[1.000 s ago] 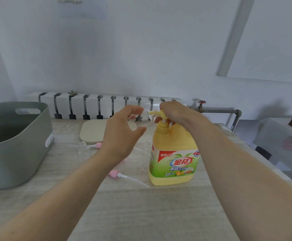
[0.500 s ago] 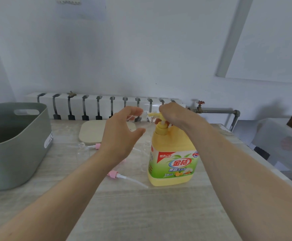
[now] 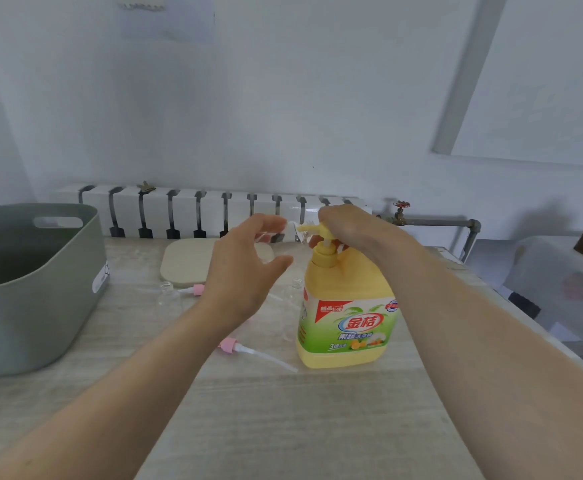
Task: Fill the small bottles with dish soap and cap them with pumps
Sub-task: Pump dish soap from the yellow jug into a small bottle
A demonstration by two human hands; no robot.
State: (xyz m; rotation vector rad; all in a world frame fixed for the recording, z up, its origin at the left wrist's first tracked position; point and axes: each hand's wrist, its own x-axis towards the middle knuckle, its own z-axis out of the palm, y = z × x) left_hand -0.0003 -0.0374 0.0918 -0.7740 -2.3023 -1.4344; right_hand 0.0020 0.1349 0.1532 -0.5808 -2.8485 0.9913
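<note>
A large yellow dish soap bottle [image 3: 345, 323] stands upright mid-table. My right hand [image 3: 349, 226] rests on its yellow pump head with fingers curled over it. My left hand [image 3: 245, 268] holds a small clear bottle [image 3: 276, 244] between thumb and fingers, its mouth just under the pump's spout. Another clear small bottle [image 3: 168, 294] stands to the left, and one more [image 3: 293, 306] stands behind the soap bottle's left side. Two pink pumps with white tubes lie on the table: one near me [image 3: 234, 348], one farther back [image 3: 194, 290].
A grey-green plastic tub [image 3: 37, 320] fills the table's left side. A beige flat pad [image 3: 186, 261] lies at the back. A white radiator [image 3: 193, 213] and a pipe with a red valve [image 3: 401, 213] run along the wall. The table's right edge drops off.
Both hands stay at the pump spout; the pump head has risen slightly. The view has shifted a little.
</note>
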